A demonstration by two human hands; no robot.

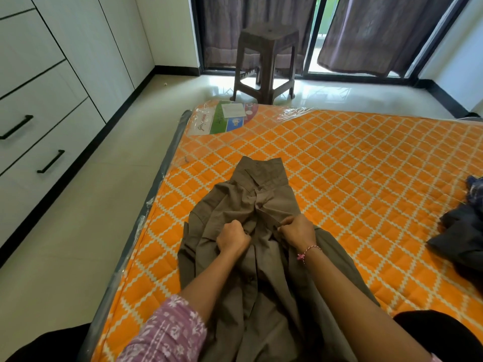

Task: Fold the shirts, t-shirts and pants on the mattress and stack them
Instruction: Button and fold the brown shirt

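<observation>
Nearest cam: 2 forearms, 1 purple floral sleeve seen on L arm. 1 brown shirt is spread collar-away along the near-left part of 1 orange quilted mattress, hem end toward the person. L hand is fisted, gripping bunched fabric at the shirt front. R hand pinches the placket edge just beside it; hands are near each other but apart. 1 pink thread band noted on R wrist. 1 heap of dark clothes lies at the mattress R edge, well apart from the shirt; no. of garments in it can't be told. Far-left mattress corner: 1 label under plastic wrap. Beyond, on floor: 1 brown stool before 2 dark curtains. L side: white cabinets, 2 black handles counted.
</observation>
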